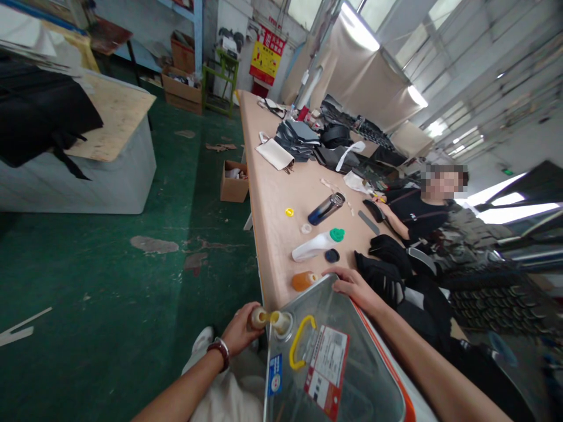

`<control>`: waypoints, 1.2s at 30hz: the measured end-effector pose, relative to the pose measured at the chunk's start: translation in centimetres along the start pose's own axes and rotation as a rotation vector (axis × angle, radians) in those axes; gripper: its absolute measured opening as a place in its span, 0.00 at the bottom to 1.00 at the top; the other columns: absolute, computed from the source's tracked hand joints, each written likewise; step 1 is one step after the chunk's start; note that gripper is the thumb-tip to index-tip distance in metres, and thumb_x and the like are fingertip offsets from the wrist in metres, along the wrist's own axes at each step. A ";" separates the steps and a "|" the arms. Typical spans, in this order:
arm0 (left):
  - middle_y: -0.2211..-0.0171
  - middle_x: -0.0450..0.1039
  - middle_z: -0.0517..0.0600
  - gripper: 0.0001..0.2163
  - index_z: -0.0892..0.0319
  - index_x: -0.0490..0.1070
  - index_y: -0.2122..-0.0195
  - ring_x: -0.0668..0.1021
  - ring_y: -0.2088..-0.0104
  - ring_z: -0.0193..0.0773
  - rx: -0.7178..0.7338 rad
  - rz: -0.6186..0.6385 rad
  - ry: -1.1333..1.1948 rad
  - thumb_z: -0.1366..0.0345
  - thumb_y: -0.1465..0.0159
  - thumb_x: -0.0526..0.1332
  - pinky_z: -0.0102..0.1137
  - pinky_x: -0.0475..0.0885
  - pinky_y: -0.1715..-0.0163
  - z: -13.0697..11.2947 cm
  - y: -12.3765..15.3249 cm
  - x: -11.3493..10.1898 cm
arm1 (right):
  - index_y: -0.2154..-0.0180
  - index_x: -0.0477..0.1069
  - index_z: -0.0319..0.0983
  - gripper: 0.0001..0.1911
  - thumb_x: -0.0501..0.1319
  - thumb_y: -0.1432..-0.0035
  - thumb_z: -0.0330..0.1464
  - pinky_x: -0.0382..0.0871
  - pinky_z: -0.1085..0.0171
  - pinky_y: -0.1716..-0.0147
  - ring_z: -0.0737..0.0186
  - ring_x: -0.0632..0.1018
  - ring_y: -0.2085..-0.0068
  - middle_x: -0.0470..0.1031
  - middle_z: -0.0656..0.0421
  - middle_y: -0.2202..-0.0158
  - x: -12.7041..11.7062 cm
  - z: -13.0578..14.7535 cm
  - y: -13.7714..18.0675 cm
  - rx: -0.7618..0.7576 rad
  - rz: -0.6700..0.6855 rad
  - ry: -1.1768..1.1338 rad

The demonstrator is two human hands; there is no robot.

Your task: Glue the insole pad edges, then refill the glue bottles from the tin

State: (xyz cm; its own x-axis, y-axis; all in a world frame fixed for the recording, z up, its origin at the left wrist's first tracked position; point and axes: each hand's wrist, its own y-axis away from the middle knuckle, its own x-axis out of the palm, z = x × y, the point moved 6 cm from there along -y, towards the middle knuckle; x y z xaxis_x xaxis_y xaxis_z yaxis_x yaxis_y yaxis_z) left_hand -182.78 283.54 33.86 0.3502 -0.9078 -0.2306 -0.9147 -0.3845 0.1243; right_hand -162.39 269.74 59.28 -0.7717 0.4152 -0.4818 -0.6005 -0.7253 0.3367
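My left hand [240, 329] is wrapped round a small bottle [257, 318], its mouth turned toward the spout [282, 324] of a large metal can [368, 357]. Yellowish liquid shows between spout and bottle mouth. The can is tilted; a yellow handle [295, 347] and a red-and-white label mark its top. My right hand [355, 288] grips the can's far edge. Just beyond stands an orange-filled bottle [302, 281] lying tilted in view, near a white squeeze bottle with a green cap [314, 245] and a dark round cap [332, 255].
On the brown-covered table [275, 234] are a dark blue thermos [325, 209], a yellow cap [289, 212], and black fabric pieces [387, 269]. A co-worker [409, 211] sits at the right. A cardboard box [234, 181] stands on the green floor.
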 end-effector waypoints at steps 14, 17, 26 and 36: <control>0.51 0.73 0.54 0.26 0.55 0.66 0.50 0.73 0.50 0.48 0.029 0.060 -0.009 0.64 0.51 0.69 0.41 0.66 0.48 -3.3 -0.5 0.5 | 0.59 0.75 0.35 0.20 0.59 0.56 0.33 0.64 0.63 0.70 0.56 0.72 0.68 0.72 0.59 0.70 -2.4 0.2 3.0 -0.026 -0.080 0.003; 0.52 0.73 0.54 0.25 0.56 0.66 0.50 0.74 0.52 0.48 0.033 0.080 -0.014 0.62 0.50 0.68 0.41 0.67 0.49 -4.2 -0.6 0.7 | 0.57 0.74 0.35 0.20 0.59 0.55 0.33 0.64 0.64 0.70 0.56 0.72 0.67 0.73 0.58 0.69 -3.0 -0.5 3.4 -0.046 -0.095 0.017; 0.50 0.72 0.53 0.26 0.54 0.65 0.50 0.73 0.50 0.48 0.061 0.120 -0.024 0.64 0.51 0.68 0.40 0.67 0.47 -5.7 -1.2 1.3 | 0.55 0.74 0.36 0.21 0.60 0.53 0.33 0.65 0.63 0.68 0.55 0.73 0.65 0.75 0.57 0.65 -4.3 -0.6 5.5 -0.062 -0.114 -0.056; 0.51 0.73 0.53 0.26 0.56 0.66 0.50 0.74 0.50 0.47 0.056 0.139 -0.054 0.63 0.51 0.68 0.39 0.67 0.48 -7.5 -1.6 1.3 | 0.56 0.74 0.36 0.21 0.60 0.54 0.34 0.65 0.64 0.70 0.55 0.73 0.67 0.75 0.57 0.65 -5.3 -0.6 6.9 -0.023 -0.162 -0.039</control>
State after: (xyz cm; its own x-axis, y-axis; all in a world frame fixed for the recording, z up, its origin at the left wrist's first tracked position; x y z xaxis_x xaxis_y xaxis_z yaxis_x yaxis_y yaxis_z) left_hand -179.37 281.74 40.56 0.2093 -0.9408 -0.2667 -0.9640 -0.2442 0.1051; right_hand -162.36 262.24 63.68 -0.6729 0.5488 -0.4961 -0.7132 -0.6593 0.2380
